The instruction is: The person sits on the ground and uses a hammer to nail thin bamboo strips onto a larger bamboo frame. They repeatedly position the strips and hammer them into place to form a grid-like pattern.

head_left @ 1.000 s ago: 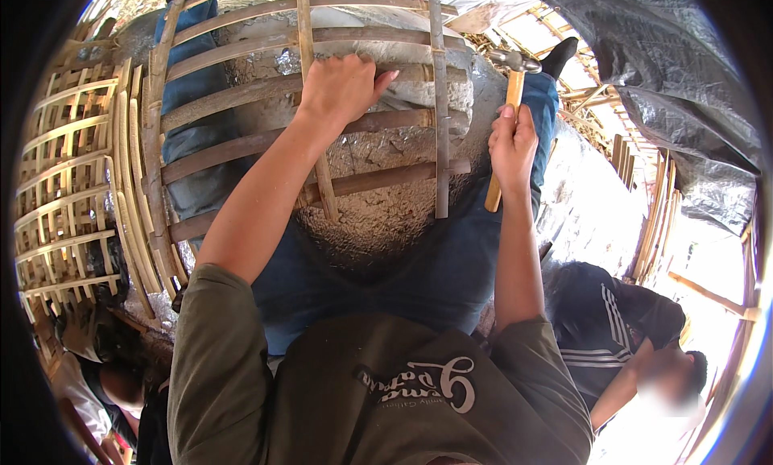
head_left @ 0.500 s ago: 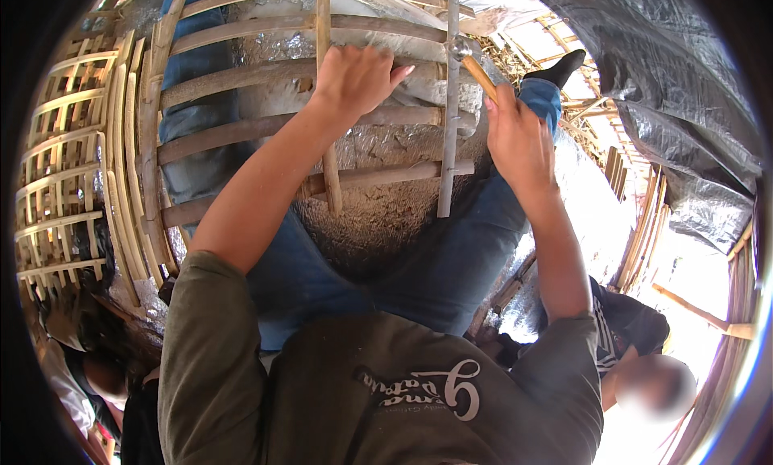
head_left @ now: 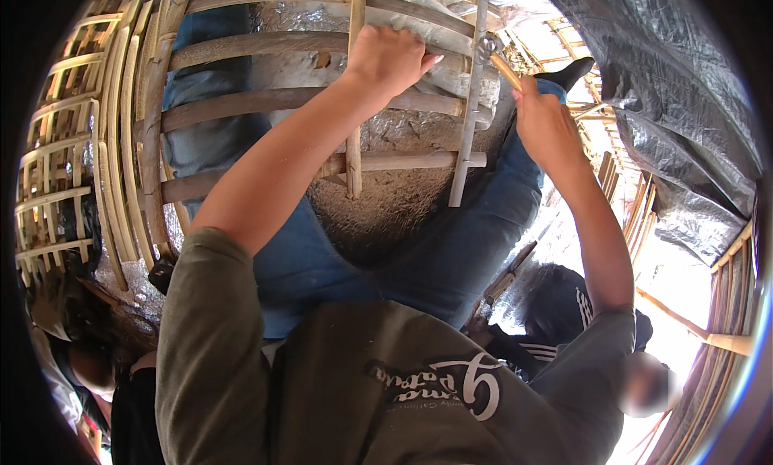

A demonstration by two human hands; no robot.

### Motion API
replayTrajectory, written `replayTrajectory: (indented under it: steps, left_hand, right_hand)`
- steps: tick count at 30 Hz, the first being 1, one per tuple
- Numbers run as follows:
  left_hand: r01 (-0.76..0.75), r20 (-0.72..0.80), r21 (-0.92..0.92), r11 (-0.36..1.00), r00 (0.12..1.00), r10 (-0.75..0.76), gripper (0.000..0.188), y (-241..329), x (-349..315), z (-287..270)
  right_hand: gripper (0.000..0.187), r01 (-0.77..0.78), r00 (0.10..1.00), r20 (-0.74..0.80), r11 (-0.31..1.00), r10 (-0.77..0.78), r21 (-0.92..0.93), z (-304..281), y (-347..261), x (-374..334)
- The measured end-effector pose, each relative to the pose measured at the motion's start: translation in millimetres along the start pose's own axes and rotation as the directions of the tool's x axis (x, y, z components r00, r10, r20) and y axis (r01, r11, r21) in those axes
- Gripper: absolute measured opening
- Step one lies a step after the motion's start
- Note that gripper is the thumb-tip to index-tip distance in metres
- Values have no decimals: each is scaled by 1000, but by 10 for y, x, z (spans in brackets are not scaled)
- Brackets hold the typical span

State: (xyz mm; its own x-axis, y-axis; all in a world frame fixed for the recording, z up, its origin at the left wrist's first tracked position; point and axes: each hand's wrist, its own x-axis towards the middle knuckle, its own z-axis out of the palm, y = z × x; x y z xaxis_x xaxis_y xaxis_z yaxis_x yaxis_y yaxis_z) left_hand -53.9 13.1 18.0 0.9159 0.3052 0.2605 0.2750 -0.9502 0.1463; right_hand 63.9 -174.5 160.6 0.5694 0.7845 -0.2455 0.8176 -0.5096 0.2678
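Note:
Across my lap lies a slatted bamboo frame (head_left: 266,101), with several crosswise slats joined to lengthwise strips. My left hand (head_left: 390,61) is closed over the frame where a slat meets the middle strip (head_left: 354,147), its thumb sticking out to the right; the fingertips are hidden underneath. My right hand (head_left: 549,128) grips the wooden handle of a hammer (head_left: 506,70). The hammer's metal head rests at or just over the grey right-hand strip (head_left: 467,127), near a slat's end; I cannot tell whether it touches.
More slatted bamboo panels (head_left: 72,143) stand at the left. Black plastic sheeting (head_left: 668,103) hangs at the right. My jeans-clad legs (head_left: 435,248) spread under and beside the frame on dark, rough ground (head_left: 362,223). Another person in dark clothes (head_left: 555,304) is close at the lower right.
The view has shifted, so the frame and both hands appear further right and slightly higher. The hammer's head stays by the right-hand strip, and both grips look the same.

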Motion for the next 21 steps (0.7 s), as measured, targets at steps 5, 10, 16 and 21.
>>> replayTrajectory:
  steps: [5, 10, 16, 21]
  left_hand:
    - [61, 190, -63, 996, 981, -48, 58, -2, 35, -87]
    - [31, 36, -13, 999, 999, -30, 57, 27, -16, 13]
    - [63, 62, -2, 998, 996, -63, 59, 39, -14, -29]
    - [79, 174, -25, 997, 982, -74, 60, 62, 7, -136]
  right_hand:
    - [24, 28, 998, -51, 994, -23, 108, -135, -197, -23]
    - [23, 31, 999, 25, 999, -32, 42, 21, -199, -95]
    - [23, -14, 998, -54, 998, 17, 53, 136, -107, -15]
    - [22, -57, 996, -61, 990, 66, 131, 100, -167, -144]
